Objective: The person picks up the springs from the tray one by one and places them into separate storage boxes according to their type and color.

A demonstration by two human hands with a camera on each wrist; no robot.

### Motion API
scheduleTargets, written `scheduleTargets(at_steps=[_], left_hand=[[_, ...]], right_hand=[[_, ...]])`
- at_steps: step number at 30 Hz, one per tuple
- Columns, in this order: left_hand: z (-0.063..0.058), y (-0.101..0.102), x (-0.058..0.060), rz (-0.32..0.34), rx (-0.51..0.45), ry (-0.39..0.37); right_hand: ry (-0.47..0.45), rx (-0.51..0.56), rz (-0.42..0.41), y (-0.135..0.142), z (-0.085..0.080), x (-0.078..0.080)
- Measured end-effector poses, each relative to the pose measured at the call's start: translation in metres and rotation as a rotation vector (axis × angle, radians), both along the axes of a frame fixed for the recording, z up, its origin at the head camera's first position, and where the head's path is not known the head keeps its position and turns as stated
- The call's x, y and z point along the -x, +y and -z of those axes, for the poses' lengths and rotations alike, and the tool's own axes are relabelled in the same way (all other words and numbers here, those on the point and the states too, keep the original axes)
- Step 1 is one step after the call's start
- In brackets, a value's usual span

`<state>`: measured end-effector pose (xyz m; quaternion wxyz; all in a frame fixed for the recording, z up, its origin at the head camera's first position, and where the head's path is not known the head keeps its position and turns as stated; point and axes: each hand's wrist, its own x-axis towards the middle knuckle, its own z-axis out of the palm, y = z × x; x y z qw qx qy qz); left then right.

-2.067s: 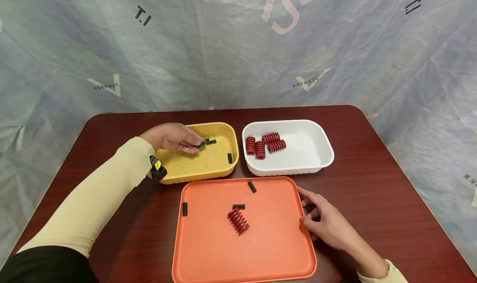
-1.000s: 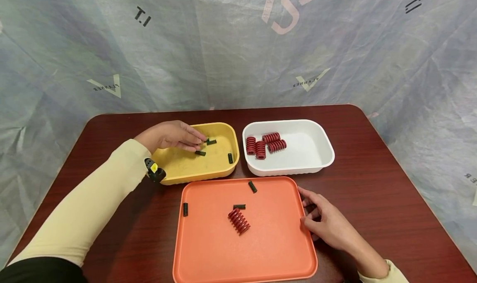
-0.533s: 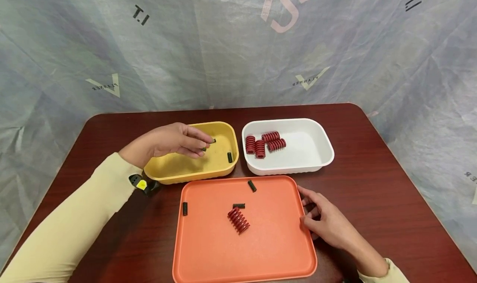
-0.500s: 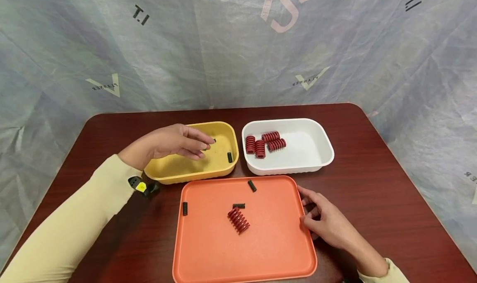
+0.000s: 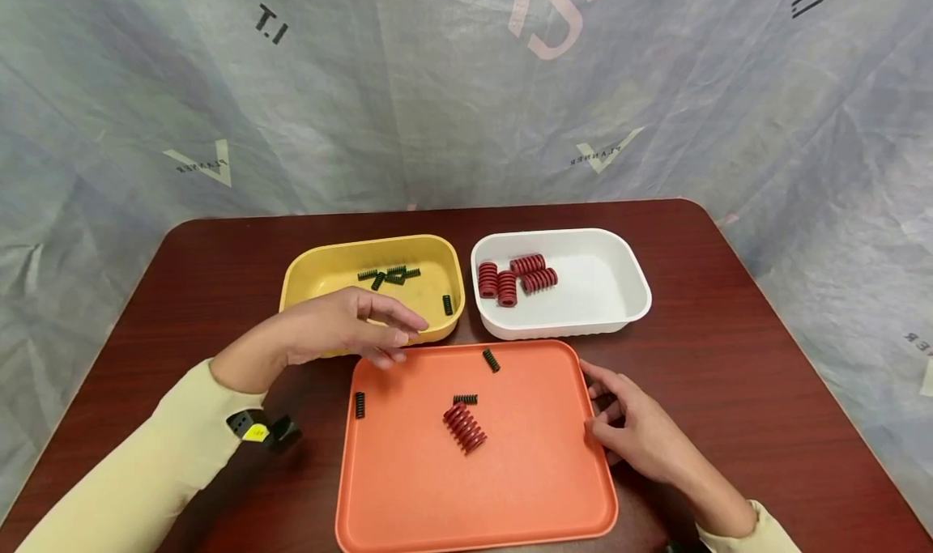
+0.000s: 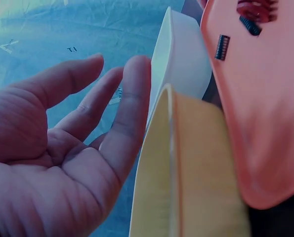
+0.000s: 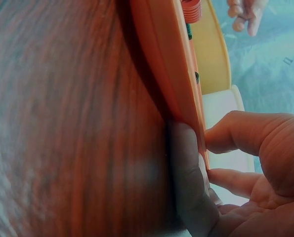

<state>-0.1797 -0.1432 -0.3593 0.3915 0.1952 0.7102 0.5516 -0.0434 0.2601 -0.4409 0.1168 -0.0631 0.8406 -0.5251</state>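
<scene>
The left hand (image 5: 346, 324) hovers, fingers (image 6: 131, 98) loosely bent and apart, while the right hand (image 5: 636, 433) holds a pinch.

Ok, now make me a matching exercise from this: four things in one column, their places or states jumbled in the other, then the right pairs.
Things:
1. Left grip
2. White bin
3. Right grip
4. Yellow bin

Places and states:
A. Contains small green springs
B. At the edge of the orange tray
C. Fingers spread, holding nothing
D. Contains four red springs

Right pairs:
1-C
2-D
3-B
4-A
</scene>
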Motion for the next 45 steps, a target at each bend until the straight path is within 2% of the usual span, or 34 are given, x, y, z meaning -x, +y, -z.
scheduleTargets(at_steps=[17,26,32,40,45], left_hand=[[0.014,-0.029,-0.045,0.0,-0.015,-0.026],[0.025,-0.047,-0.055,-0.045,-0.024,-0.074],[0.029,-0.054,-0.059,-0.072,-0.031,-0.115],[0.032,-0.054,-0.064,-0.098,-0.017,-0.145],[0.035,-0.051,-0.067,-0.114,-0.063,-0.13]], right_hand=[[-0.012,0.013,-0.012,0.0,-0.001,0.001],[0.003,0.012,-0.016,0.0,-0.002,0.002],[0.005,0.01,-0.018,0.0,-0.002,0.002],[-0.001,0.008,-0.016,0.0,-0.002,0.002],[-0.001,0.006,-0.014,0.0,-0.002,0.002]])
